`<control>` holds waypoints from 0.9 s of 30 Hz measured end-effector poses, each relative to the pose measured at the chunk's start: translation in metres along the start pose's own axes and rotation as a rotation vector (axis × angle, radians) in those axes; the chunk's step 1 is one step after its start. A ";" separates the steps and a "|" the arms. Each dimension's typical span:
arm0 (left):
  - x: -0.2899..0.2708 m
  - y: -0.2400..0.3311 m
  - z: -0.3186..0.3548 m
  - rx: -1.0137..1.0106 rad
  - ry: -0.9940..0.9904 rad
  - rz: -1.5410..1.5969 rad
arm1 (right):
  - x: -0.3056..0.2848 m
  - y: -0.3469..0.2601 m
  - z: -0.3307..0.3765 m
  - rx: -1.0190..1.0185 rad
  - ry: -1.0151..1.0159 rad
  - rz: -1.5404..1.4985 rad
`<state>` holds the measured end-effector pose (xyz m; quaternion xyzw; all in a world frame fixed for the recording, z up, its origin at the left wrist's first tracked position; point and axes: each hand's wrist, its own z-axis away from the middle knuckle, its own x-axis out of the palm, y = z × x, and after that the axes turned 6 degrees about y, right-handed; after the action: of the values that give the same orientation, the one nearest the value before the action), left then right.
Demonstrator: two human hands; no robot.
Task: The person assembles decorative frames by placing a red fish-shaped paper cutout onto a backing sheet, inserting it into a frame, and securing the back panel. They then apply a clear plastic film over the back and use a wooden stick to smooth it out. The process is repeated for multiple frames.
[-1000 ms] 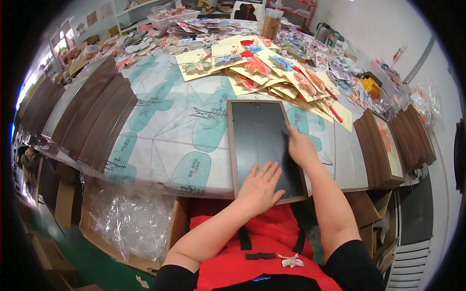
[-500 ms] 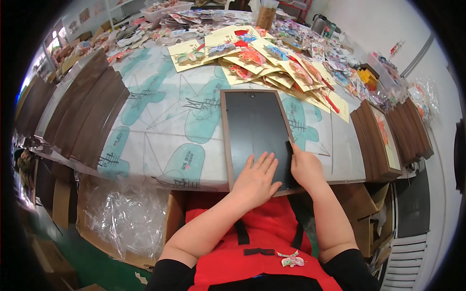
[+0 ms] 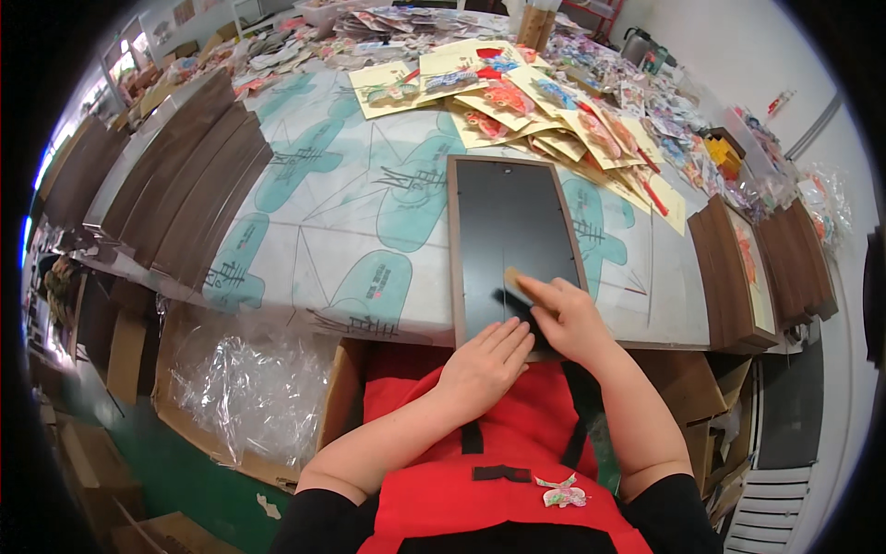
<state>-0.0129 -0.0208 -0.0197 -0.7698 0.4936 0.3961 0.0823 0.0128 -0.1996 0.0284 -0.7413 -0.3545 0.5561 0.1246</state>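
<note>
At desk edge: dark framed panel (image 3: 513,242) being wiped.
Left hand (image 3: 482,358): flat, bracing it.
Right hand (image 3: 565,314): closed on small tan block (image 3: 514,280).
Next: steady, even strokes.

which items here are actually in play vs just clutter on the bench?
In play:
- dark-panelled picture frame, flat at the table edge
- left hand, resting on its near end
- right hand, pressing a small tan block to the panel

Lying about:
- yellow picture cards
- stacked brown frames
- plastic wrap in a carton

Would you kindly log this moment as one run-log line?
left hand: flat on picture frame near edge | right hand: holding small wooden tool on dark panel | frame: flat on table
</note>
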 end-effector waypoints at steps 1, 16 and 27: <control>0.000 -0.001 0.005 0.006 0.015 0.015 | 0.009 -0.006 0.000 -0.055 -0.010 -0.044; 0.001 0.002 0.003 -0.052 0.148 0.142 | 0.029 -0.023 -0.012 -0.207 -0.146 0.397; -0.008 -0.001 0.001 -0.086 0.058 0.132 | 0.000 0.022 0.004 -0.132 0.198 -0.138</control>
<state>-0.0144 -0.0140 -0.0149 -0.7496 0.5279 0.3991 0.0087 0.0171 -0.2163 0.0144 -0.7730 -0.4264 0.4459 0.1478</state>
